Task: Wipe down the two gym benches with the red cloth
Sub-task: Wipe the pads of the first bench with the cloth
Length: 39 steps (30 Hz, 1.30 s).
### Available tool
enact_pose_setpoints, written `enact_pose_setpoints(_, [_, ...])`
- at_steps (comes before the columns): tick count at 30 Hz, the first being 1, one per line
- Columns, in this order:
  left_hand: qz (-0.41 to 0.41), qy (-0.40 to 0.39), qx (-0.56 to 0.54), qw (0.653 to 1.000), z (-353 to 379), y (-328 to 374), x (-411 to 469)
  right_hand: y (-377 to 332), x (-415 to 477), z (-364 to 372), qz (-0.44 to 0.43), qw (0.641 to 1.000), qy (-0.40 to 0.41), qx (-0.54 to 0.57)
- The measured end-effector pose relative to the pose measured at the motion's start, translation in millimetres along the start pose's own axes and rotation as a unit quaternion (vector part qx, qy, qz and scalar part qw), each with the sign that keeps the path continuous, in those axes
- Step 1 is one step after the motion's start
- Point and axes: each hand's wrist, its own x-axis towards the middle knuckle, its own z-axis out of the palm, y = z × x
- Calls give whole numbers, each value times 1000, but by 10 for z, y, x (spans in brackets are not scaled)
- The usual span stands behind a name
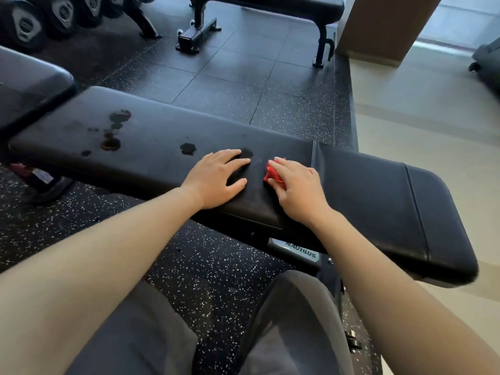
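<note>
- Left hand (216, 178) lies flat, fingers spread, on a long black padded gym bench (151, 147).
- Right hand (296, 189) grips a crumpled red cloth (272, 175) against the bench.

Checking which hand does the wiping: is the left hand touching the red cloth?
Apart. The head view shows bare bench pad between the left hand and the red cloth in the right hand.

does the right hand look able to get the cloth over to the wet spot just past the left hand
Probably not straight across: the left hand lies flat on the bench between the red cloth, gripped by the right hand, and the wet spot. Past its fingertips the way looks free.
</note>
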Motion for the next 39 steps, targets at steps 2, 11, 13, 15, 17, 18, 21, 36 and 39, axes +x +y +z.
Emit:
enact_pose_setpoints(2, [2, -19, -8, 1000, -39, -8, -29, -88, -247, 45, -27, 999, 24, 9])
enact_pose_setpoints(11, [20, -39, 48, 998, -122, -248, -125, -188, -304, 98, -36, 998, 47, 17])
enact_pose_setpoints(13, [19, -23, 46, 998, -107, -267, -138, -177, -218, 130, -34, 998, 44, 20])
enact_pose_setpoints(15, [18, -13, 49, 999, -95, -260, -141, -171, -90, 154, -31, 999, 38, 24])
enact_pose_setpoints(17, [19, -11, 48, 999, -90, -254, -148, -182, 71, 173, -22, 999, 31, 27])
enact_pose_setpoints(18, [18, -10, 46, 999, -91, -251, -153, -191, 157, 186, -16, 999, 26, 23])
enact_pose_setpoints(21, [17, -3, 38, 999, -92, -261, -155, -219, 402, 214, -4, 1000, 17, 20])
enact_pose_setpoints(36, [-17, 12, 59, 998, -72, -235, -188, -312, 380, 188, 13, 1000, -7, 10])
enact_pose_setpoints(39, [-25, 11, 59, 998, -77, -235, -182, -324, 152, 188, -2, 1000, -1, 17])
